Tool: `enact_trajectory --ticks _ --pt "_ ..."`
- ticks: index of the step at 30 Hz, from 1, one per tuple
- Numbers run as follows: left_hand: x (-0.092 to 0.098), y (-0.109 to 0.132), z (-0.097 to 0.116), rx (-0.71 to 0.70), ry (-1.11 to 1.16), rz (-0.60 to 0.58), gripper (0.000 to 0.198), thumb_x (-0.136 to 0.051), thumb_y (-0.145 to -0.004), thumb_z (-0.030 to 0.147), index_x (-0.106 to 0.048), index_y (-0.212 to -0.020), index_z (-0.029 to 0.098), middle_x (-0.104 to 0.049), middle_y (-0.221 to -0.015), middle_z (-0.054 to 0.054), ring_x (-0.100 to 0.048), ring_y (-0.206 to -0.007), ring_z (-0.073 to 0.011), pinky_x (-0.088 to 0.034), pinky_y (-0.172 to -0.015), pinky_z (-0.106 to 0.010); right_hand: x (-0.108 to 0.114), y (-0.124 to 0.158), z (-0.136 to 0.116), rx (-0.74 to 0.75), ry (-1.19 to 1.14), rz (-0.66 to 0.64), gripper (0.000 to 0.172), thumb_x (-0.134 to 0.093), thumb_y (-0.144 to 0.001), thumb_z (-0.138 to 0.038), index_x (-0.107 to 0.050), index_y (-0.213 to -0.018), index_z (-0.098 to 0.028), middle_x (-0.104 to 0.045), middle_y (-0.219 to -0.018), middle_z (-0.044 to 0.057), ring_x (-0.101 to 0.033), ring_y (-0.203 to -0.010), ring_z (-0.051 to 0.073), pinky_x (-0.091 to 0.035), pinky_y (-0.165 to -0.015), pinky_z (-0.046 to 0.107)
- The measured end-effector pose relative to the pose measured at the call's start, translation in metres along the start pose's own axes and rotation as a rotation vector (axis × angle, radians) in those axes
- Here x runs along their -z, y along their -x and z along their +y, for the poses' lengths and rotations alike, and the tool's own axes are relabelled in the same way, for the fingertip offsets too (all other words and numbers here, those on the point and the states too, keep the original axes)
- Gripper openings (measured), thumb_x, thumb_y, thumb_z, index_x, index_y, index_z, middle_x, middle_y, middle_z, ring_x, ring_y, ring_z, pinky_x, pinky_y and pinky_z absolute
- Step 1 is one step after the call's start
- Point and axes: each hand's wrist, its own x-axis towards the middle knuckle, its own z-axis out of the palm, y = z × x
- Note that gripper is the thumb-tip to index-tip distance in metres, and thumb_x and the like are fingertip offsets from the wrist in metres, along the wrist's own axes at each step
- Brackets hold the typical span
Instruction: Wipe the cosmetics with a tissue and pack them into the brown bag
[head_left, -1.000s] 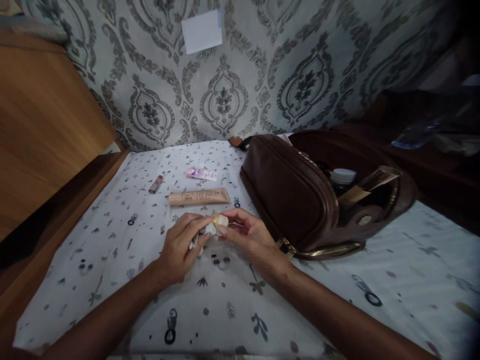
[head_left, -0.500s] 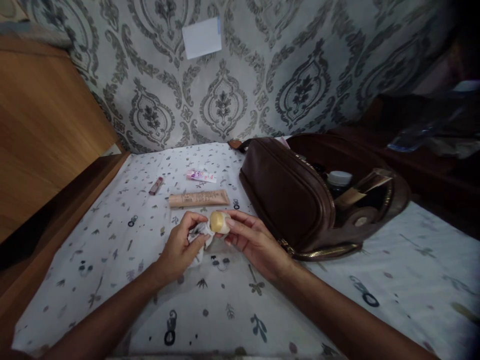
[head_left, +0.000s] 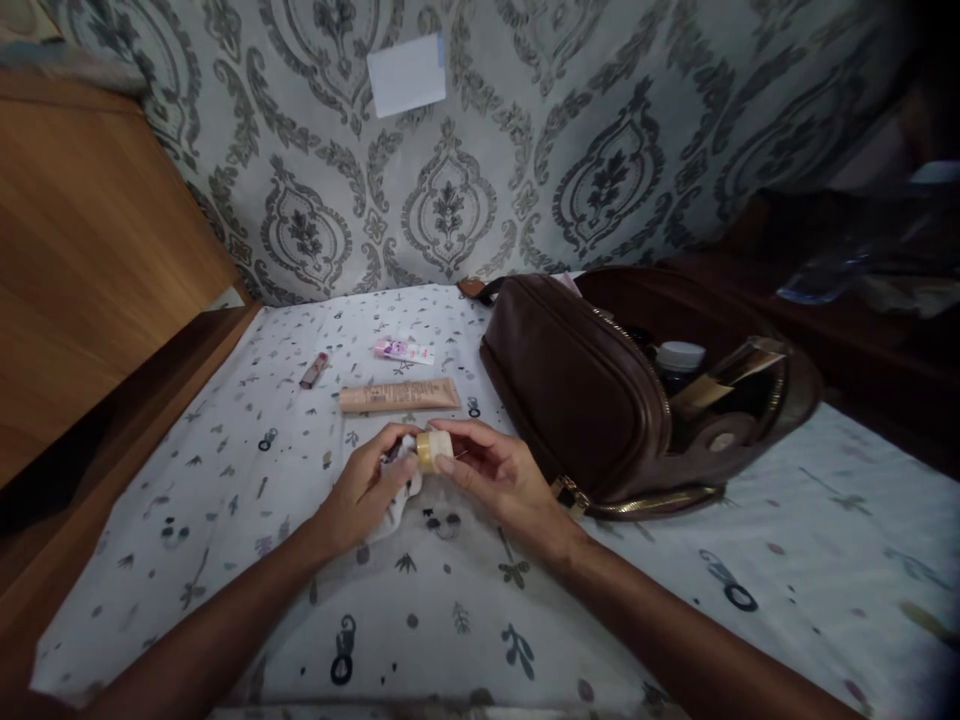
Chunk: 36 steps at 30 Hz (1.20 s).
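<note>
My right hand (head_left: 499, 480) pinches a small round jar (head_left: 433, 449) with a gold lid, held just above the patterned white sheet (head_left: 247, 560). My left hand (head_left: 360, 495) grips a crumpled white cloth (head_left: 397, 500) and presses it against the jar's left side. Both hands meet in the middle of the view, a little in front of a beige tube (head_left: 397, 396).
An open brown bag (head_left: 585, 390) lies to the right, with a white-capped jar (head_left: 679, 360) and a gold tube (head_left: 724, 375) inside. A small pink tube (head_left: 403, 351) and a lipstick (head_left: 313, 370) lie further back. A wooden panel (head_left: 90, 260) rises at left, a patterned wall (head_left: 525, 140) behind.
My right hand has turned the jar, from its round face showing to side-on. The left hand's cloth stays against it, and both hands remain in place.
</note>
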Motion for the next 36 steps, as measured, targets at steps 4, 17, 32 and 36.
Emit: enact_trajectory --ticks 4,17,32,36 --pt "0.0 0.0 -0.002 0.002 -0.016 -0.053 0.032 -0.055 -0.092 0.045 -0.055 -0.112 0.02 -0.065 -0.096 -0.003 -0.06 -0.086 -0.0198 -0.048 -0.076 -0.03 0.001 -0.001 0.001 0.019 0.077 0.003 0.037 -0.073 -0.077 -0.035 -0.072 -0.113 -0.026 -0.069 -0.104 0.007 -0.063 -0.095 0.022 -0.05 -0.088 0.04" --pt "0.001 0.002 -0.007 -0.052 -0.08 0.017 0.031 -0.06 -0.089 0.042 -0.055 -0.11 0.019 -0.064 -0.095 -0.003 -0.059 -0.084 -0.0192 -0.047 -0.073 -0.028 -0.001 0.0 0.003 -0.047 -0.013 -0.03 0.041 -0.075 -0.075 -0.039 -0.068 -0.112 -0.022 -0.071 -0.103 0.007 -0.064 -0.095 0.022 -0.05 -0.091 0.04" --pt "0.001 0.003 0.001 -0.263 -0.224 0.122 0.02 -0.045 -0.099 0.03 -0.059 -0.092 0.018 -0.056 -0.085 -0.003 -0.055 -0.081 -0.0169 -0.043 -0.074 -0.029 -0.005 0.002 0.007 0.025 0.13 -0.097 0.029 -0.077 -0.068 -0.022 -0.066 -0.095 -0.022 -0.066 -0.087 0.0 -0.061 -0.082 0.016 -0.051 -0.081 0.034" --pt "0.004 -0.003 0.0 0.018 0.032 0.074 0.036 -0.042 -0.099 0.044 -0.06 -0.084 0.017 -0.053 -0.072 0.001 -0.051 -0.067 -0.0145 -0.041 -0.064 -0.026 -0.007 0.004 0.004 -0.059 -0.039 -0.151 0.036 -0.083 -0.065 -0.025 -0.065 -0.096 -0.022 -0.067 -0.091 0.001 -0.064 -0.086 0.017 -0.052 -0.082 0.034"
